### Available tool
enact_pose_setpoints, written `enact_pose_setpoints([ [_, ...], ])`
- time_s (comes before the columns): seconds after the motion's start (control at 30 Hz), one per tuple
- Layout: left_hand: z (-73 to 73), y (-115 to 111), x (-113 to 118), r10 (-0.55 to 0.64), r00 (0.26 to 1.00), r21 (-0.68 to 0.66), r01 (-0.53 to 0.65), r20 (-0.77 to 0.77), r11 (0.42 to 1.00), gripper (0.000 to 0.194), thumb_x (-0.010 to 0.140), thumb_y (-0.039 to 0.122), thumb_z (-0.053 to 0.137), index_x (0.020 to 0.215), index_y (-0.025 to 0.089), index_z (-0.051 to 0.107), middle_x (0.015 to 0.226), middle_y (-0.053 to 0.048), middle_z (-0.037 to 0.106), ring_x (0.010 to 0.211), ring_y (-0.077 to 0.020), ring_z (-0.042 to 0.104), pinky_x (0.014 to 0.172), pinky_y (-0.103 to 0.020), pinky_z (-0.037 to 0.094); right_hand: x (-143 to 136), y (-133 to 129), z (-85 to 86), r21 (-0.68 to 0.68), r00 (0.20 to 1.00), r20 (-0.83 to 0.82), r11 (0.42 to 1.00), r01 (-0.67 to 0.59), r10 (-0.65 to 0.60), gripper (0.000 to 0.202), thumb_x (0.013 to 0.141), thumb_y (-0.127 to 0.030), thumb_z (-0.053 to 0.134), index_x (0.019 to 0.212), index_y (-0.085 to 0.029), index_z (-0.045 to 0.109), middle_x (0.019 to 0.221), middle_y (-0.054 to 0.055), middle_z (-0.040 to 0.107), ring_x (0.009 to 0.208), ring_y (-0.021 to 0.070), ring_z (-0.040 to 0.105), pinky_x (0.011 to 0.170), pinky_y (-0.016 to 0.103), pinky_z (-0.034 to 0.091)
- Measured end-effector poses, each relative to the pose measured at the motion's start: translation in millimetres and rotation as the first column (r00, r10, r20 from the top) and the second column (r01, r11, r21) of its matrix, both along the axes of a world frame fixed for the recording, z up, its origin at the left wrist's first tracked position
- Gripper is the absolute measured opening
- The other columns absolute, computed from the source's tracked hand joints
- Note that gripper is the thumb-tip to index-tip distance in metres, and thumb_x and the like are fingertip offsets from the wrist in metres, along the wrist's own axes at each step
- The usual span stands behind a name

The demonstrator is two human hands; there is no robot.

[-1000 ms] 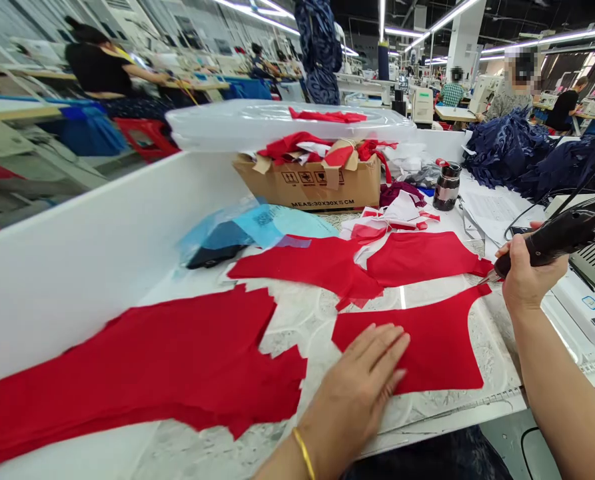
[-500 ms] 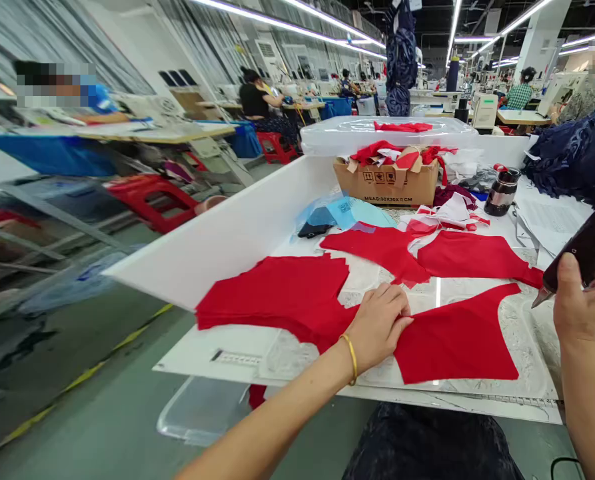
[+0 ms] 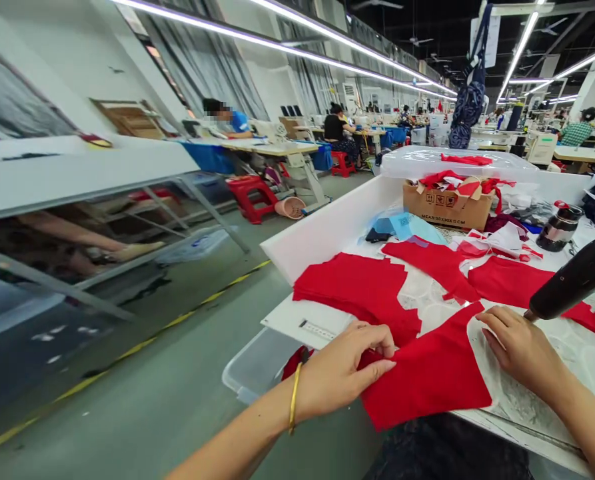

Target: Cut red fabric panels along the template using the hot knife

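Pinched between the thumb and fingers of my left hand (image 3: 352, 363) is the left edge of a red fabric piece (image 3: 432, 373). This piece has a curved right side and hangs partly over the table's front edge. At its upper right corner are the curled fingers of my right hand (image 3: 524, 347), closed on the fabric tip. A black tool with a thick rounded body and narrow tip (image 3: 577, 277) slants just behind my right hand. The hand partly hides the tip, so how the tool is supported is unclear. More red fabric pieces (image 3: 357, 287) lie flat beyond my hands.
A cardboard box (image 3: 442, 207) of red and white scraps stands on the white table behind the fabric, near a dark jar (image 3: 560, 227). A white panel (image 3: 327, 227) edges the table on the left. A clear plastic bin (image 3: 247, 367) sits below. Other people work at sewing tables.
The view has swung left. My left hand has drawn the red piece towards me, over the table edge. My right hand, earlier around the black tool, has come to the fabric's corner.
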State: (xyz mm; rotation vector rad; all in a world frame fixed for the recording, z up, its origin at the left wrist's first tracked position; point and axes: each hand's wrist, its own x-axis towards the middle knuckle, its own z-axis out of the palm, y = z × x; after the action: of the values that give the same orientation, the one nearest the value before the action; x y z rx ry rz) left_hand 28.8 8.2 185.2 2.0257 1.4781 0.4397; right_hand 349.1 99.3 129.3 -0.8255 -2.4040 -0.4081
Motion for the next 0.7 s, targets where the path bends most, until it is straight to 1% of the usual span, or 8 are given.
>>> enact_pose_setpoints([
  [0.1, -0.4, -7, -12, -0.005, 0.999, 0.039, 0.003, 0.033, 0.999, 0.004, 0.089, 0.022, 0.06, 0.085, 0.023, 0.058, 0.091, 0.0, 0.069, 0.09, -0.0199, 0.061, 0.086, -0.03, 0.047, -14, 15, -15.6, -0.191, 0.992, 0.076, 0.974, 0.118, -0.105, 0.03, 0.097, -0.012, 0.048, 0.119, -0.021, 0.066, 0.109, 0.008, 0.073, 0.086, 0.0193, 0.074, 0.058, 0.028, 0.052],
  [0.2, -1.8, -13, -25, -0.002, 0.999, 0.076, -0.001, 0.046, 0.997, 0.005, 0.086, 0.018, 0.062, 0.085, 0.023, 0.06, 0.088, 0.001, 0.07, 0.086, -0.0191, 0.063, 0.085, -0.029, 0.049, -29, 27, -22.1, -0.366, 0.984, 0.132, 0.917, 0.157, -0.116, 0.022, 0.094, -0.014, 0.053, 0.107, -0.024, 0.069, 0.104, 0.006, 0.07, 0.086, 0.0181, 0.073, 0.056, 0.025, 0.049],
  [0.3, -6.1, -16, -42, 0.003, 1.0, 0.112, -0.004, 0.005, 0.994, 0.012, 0.086, 0.016, 0.064, 0.094, 0.025, 0.064, 0.087, 0.003, 0.07, 0.083, -0.0186, 0.065, 0.083, -0.028, 0.049, -40, 31, -21.7, -0.423, 0.978, 0.18, 0.889, 0.177, -0.109, 0.013, 0.093, -0.016, 0.055, 0.091, -0.024, 0.065, 0.093, 0.003, 0.067, 0.076, 0.0165, 0.07, 0.053, 0.025, 0.042],
  [0.4, -12.1, -13, -61, 0.008, 0.988, 0.228, 0.028, -0.156, 0.973, 0.026, 0.087, 0.014, 0.066, 0.109, 0.027, 0.067, 0.085, 0.004, 0.07, 0.082, -0.0182, 0.067, 0.079, -0.027, 0.049, -41, 31, -15.1, -0.451, 0.979, 0.18, 0.876, 0.171, -0.098, 0.012, 0.092, -0.015, 0.054, 0.088, -0.024, 0.061, 0.087, 0.001, 0.065, 0.07, 0.0152, 0.068, 0.052, 0.025, 0.037],
  [0.47, -13.0, -3, -72, 0.045, 0.95, 0.355, 0.072, -0.309, 0.932, 0.029, 0.086, 0.011, 0.069, 0.11, 0.028, 0.069, 0.083, 0.004, 0.07, 0.08, -0.0178, 0.068, 0.078, -0.026, 0.048, -40, 32, -3.1, -0.44, 0.983, 0.154, 0.884, 0.156, -0.098, 0.01, 0.092, -0.018, 0.054, 0.087, -0.025, 0.061, 0.086, 0.0, 0.065, 0.066, 0.0148, 0.066, 0.048, 0.024, 0.034],
  [0.53, -8.3, 12, -83, 0.112, 0.91, 0.463, 0.095, -0.4, 0.881, 0.025, 0.086, 0.01, 0.069, 0.104, 0.026, 0.071, 0.082, 0.002, 0.07, 0.08, -0.0185, 0.067, 0.08, -0.028, 0.049, -41, 33, 16.9, -0.377, 0.987, 0.082, 0.913, 0.157, -0.136, 0.011, 0.094, -0.027, 0.054, 0.086, -0.025, 0.061, 0.086, 0.001, 0.065, 0.057, 0.014, 0.061, 0.042, 0.023, 0.028],
  [0.63, 8.4, 44, -98, 0.237, 0.886, 0.582, 0.045, -0.399, 0.812, 0.018, 0.092, 0.01, 0.059, 0.096, 0.022, 0.071, 0.09, -0.006, 0.071, 0.096, -0.0247, 0.065, 0.093, -0.039, 0.048, -51, 34, 54.8, -0.167, 0.963, -0.186, 0.972, 0.165, -0.196, 0.023, 0.098, -0.04, 0.05, 0.086, -0.025, 0.06, 0.087, 0.002, 0.065, 0.049, 0.0132, 0.055, 0.038, 0.023, 0.027],
  [0.7, 19.8, 65, -109, 0.328, 0.866, 0.662, 0.004, -0.377, 0.75, 0.023, 0.096, 0.01, 0.05, 0.096, 0.02, 0.071, 0.099, -0.011, 0.071, 0.109, -0.0295, 0.06, 0.103, -0.049, 0.043, -62, 32, 74.4, -0.007, 0.923, -0.352, 0.987, 0.163, -0.155, 0.027, 0.101, -0.044, 0.048, 0.088, -0.024, 0.061, 0.086, 0.003, 0.064, 0.051, 0.0134, 0.056, 0.039, 0.023, 0.031],
])
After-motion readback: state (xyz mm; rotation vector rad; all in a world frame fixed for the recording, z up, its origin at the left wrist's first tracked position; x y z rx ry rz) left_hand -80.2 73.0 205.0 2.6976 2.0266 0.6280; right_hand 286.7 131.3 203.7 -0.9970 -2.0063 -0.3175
